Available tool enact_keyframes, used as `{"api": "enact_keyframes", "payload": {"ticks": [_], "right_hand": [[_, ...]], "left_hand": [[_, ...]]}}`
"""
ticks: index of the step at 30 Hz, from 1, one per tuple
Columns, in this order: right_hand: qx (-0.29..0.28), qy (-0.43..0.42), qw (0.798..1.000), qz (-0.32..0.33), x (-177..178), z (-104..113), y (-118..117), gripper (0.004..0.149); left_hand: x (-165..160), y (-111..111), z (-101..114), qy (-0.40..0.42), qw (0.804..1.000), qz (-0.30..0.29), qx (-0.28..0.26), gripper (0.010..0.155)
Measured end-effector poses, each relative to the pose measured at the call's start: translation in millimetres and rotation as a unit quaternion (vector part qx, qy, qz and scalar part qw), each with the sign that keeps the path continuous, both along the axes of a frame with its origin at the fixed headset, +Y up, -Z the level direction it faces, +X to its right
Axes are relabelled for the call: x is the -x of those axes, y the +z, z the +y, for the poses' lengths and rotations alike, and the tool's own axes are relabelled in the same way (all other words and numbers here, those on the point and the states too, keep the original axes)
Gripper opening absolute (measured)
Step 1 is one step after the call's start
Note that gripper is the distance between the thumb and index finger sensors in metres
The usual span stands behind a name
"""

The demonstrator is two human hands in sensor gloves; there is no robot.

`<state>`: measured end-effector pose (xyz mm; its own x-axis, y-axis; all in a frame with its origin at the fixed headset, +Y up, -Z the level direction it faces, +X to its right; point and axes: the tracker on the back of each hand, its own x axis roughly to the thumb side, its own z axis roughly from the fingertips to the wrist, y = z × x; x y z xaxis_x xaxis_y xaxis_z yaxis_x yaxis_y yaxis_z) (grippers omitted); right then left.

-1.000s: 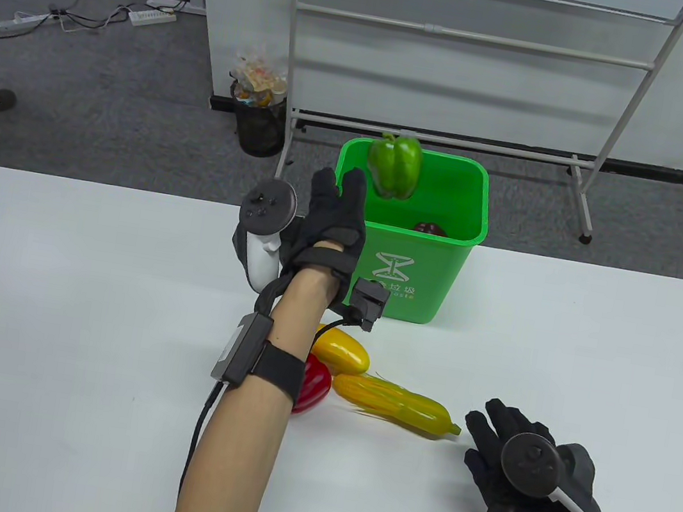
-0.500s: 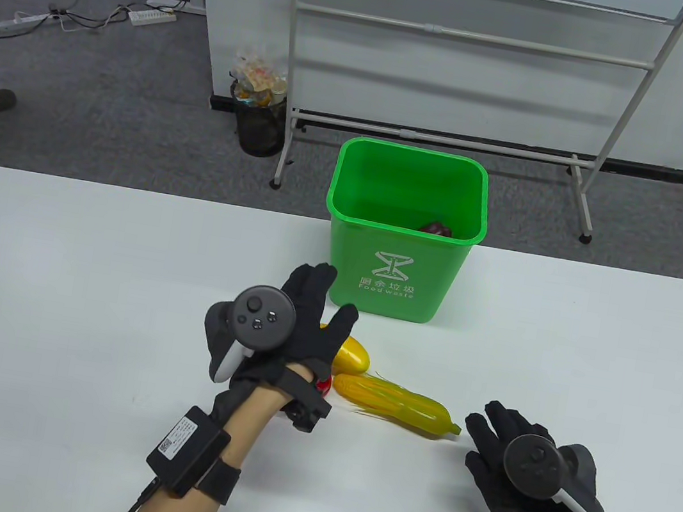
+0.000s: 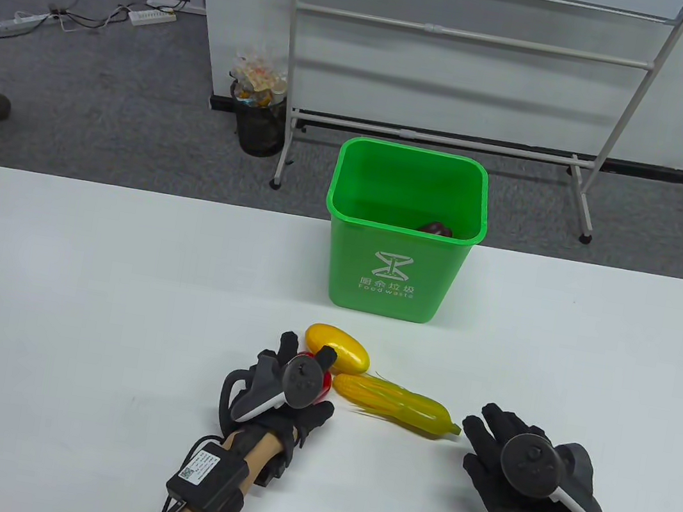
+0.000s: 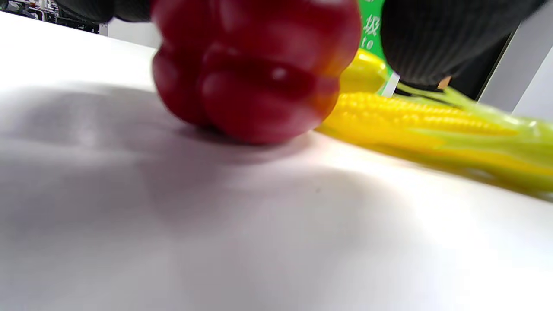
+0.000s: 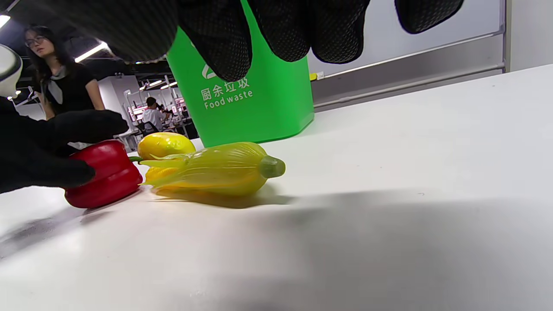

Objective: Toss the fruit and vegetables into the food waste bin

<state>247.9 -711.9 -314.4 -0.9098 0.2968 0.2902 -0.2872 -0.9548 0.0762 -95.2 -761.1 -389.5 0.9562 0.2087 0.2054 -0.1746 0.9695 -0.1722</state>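
The green food waste bin (image 3: 398, 265) stands at the table's far edge, with a dark item (image 3: 433, 227) inside. A red pepper (image 3: 327, 385), a yellow oval fruit (image 3: 340, 345) and a corn cob (image 3: 401, 408) lie together in front of it. My left hand (image 3: 303, 386) curls over the red pepper (image 4: 255, 69) and grips it as it sits on the table; the right wrist view shows fingers above and below the pepper (image 5: 108, 172). My right hand (image 3: 493, 442) rests flat and empty on the table, just right of the corn's tip (image 5: 272, 166).
A whiteboard stand (image 3: 451, 137) is on the floor behind the bin, with a black mesh basket (image 3: 261, 123) to its left. A person (image 5: 47, 82) shows in the background of the right wrist view. The white table (image 3: 83, 293) spreads wide on both sides.
The green pepper that was in the air over the bin has dropped out of sight. My left hand pulled back from the bin and came down onto the red pepper. The right hand stayed put.
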Motion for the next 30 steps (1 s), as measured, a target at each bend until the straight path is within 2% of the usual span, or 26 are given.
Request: {"api": "enact_keyframes", "payload": {"ticks": [7,17,22,26,29,30], "right_hand": [[0.004,0.000,1.000,0.000,0,0,0,0.067],[0.003,0.001,1.000,0.003,1,0,0,0.067],[0.004,0.002,1.000,0.004,2,0,0,0.067],[0.004,0.005,1.000,0.006,3,-1,0,0.067],[0.007,0.008,1.000,0.008,4,-2,1,0.067],[0.008,0.009,1.000,0.009,4,-3,0,0.067]], "left_hand": [[8,4,-7,0.062,0.997,0.017,-0.043,0.080],[37,24,3,0.141,0.990,0.024,-0.002,0.078],[50,37,4,0.225,0.973,0.024,0.039,0.076],[52,49,-5,0.319,0.943,0.003,0.097,0.075],[44,56,-18,0.425,0.888,-0.042,0.172,0.075],[37,59,-24,0.474,0.852,-0.065,0.212,0.075]]}}
